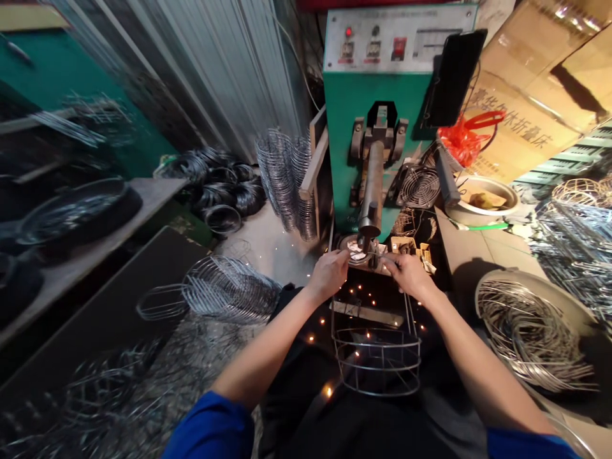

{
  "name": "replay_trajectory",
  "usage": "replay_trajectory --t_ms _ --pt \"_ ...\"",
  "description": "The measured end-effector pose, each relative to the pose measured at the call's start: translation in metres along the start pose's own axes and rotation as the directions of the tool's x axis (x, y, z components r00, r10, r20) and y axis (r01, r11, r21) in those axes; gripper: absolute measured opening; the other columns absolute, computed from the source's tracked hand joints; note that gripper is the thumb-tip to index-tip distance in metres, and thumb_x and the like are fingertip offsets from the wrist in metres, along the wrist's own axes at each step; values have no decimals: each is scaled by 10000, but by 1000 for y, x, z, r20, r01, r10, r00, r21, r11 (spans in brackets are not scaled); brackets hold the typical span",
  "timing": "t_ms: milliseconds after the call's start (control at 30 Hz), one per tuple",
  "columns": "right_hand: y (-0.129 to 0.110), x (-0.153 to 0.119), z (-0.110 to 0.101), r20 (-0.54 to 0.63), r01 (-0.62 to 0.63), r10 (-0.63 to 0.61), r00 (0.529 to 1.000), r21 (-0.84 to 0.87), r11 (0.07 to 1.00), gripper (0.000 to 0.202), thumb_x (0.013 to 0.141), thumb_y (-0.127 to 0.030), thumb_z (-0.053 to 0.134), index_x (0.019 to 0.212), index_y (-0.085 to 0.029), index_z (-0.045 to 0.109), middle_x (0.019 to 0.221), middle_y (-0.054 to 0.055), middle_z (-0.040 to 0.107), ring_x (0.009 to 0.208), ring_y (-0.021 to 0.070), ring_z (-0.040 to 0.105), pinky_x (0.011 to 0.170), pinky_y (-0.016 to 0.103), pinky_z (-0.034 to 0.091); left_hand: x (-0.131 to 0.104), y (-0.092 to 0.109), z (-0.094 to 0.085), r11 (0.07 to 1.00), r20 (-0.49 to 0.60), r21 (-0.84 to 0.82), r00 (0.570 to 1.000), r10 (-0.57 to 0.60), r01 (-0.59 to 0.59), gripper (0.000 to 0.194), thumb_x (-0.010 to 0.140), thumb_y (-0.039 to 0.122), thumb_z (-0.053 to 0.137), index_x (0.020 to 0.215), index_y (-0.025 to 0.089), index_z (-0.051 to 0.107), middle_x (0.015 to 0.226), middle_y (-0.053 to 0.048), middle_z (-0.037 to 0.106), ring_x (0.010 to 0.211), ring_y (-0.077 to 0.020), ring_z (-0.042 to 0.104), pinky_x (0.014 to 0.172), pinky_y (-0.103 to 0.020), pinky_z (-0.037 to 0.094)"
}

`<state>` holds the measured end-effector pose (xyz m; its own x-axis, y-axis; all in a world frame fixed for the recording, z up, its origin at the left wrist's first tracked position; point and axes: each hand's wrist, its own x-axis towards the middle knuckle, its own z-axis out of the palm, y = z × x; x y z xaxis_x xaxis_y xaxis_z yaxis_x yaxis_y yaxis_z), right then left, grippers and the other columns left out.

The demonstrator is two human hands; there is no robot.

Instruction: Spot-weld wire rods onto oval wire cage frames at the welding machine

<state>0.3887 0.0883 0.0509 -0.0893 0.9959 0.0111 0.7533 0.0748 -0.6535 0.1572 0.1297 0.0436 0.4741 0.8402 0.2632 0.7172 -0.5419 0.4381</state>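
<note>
A round wire basket hangs over my lap, its long side wires rising to my hands. My left hand is closed in a pinch at the top of the left wire, just left of the spot welder's electrode tip. On the other side my right hand is closed round the top of the right wire, its fingertips near the same tip. Orange sparks fly below and around the basket. The exact contact point under the electrode is small and partly hidden by my fingers.
Stacked wire frames lie at left, with more wire stacks and dark wire coils behind. At right stand a basin of bent wire pieces, a pale bowl and a cardboard box. A phone-like black slab is fixed to the welder.
</note>
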Motion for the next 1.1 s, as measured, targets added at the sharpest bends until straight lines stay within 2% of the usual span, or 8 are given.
replay_trajectory --t_ms 133,200,700,800,900,1000,1033,1100 --pt "4 2 5 -93 65 -64 994 15 998 297 968 -348 511 1012 -200 764 934 75 762 887 264 724 803 323 535 0 1 -1 1000 -5 -7 1000 24 -24 210 938 132 463 812 166 628 759 -57 646 682 -169 591 647 -273 397" --pt "5 3 6 -88 57 -53 995 37 998 292 968 -352 517 1027 -211 766 1002 74 760 965 273 711 845 336 532 0 1 0 999 -8 -13 999 32 -32 203 931 125 465 812 166 624 756 -56 645 681 -169 591 647 -274 396" --pt "0 6 7 -77 49 -40 996 116 992 301 931 -370 534 932 -184 770 905 67 759 859 275 707 782 340 524 -7 -8 6 996 -68 -93 998 10 -17 189 922 136 471 809 180 615 752 -46 641 689 -171 593 652 -271 392" --pt "-4 -3 3 -101 52 -39 994 130 990 328 923 -420 534 900 -182 760 823 49 736 794 248 684 738 319 502 -13 0 2 995 -88 -94 996 12 -21 195 929 146 462 820 185 618 755 -47 637 700 -174 598 657 -270 399" --pt "-10 -27 -1 -54 -12 26 998 240 971 407 892 -533 567 798 -167 720 636 13 631 585 183 584 580 273 449 -25 8 -4 982 -142 -183 990 17 -43 204 952 189 453 861 182 635 803 -59 651 744 -177 604 696 -277 417" --pt "-17 -59 -5 -29 -60 78 997 401 914 448 855 -579 613 753 -148 685 578 -17 533 504 132 472 489 245 373 -40 7 -3 888 -114 -457 988 -105 42 197 942 329 541 912 176 661 749 -36 633 659 -157 574 648 -268 423" --pt "-19 -68 -7 -67 -50 87 994 424 904 437 849 -567 630 769 -142 695 589 -16 536 517 130 471 493 243 370 -46 4 0 804 -54 -585 983 -173 109 241 919 395 583 952 171 666 729 -24 624 614 -145 558 618 -262 422" --pt "-21 -83 -14 -191 -17 106 976 415 910 391 848 -521 658 824 -137 734 622 -10 570 553 134 496 524 246 391 -65 -3 11 536 109 -804 951 -289 255 427 871 525 626 1084 156 649 761 -24 633 584 -131 558 596 -258 437"
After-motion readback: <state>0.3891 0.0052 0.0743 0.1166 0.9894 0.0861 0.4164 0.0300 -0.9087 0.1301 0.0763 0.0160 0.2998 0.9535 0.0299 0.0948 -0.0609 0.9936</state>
